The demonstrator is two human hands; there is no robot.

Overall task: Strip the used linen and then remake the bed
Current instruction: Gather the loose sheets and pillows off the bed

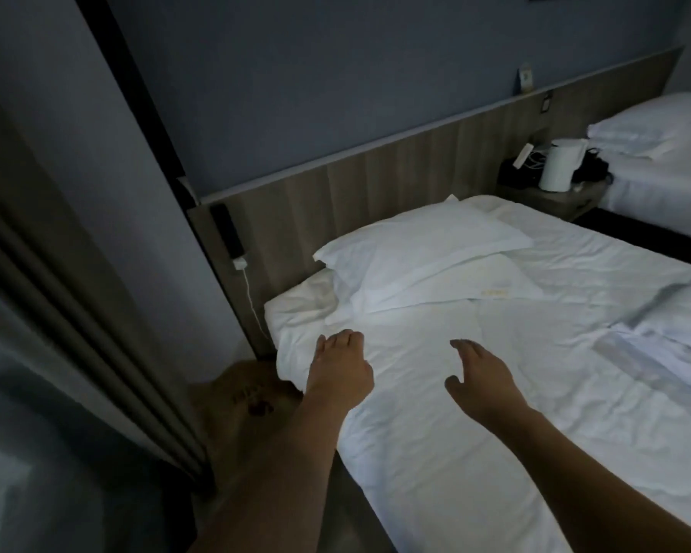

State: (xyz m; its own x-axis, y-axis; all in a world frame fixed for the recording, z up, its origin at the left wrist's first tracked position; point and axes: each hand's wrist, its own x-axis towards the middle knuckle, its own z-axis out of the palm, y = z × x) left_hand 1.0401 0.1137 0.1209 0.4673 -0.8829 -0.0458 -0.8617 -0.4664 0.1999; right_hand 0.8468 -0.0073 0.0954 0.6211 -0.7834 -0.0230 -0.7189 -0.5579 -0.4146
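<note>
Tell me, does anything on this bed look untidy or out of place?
Yes. The two pillows lie stacked askew, not square to the headboard. The white sheet is wrinkled, and its corner near the left hand is bunched up. Nothing looks spilled or torn.

A white, wrinkled sheet [435, 413] covers the bed, bunched at the near head corner. Two white pillows [427, 257] lie stacked and askew against the headboard end, and a folded white duvet [679, 325] rests at the right.
</note>
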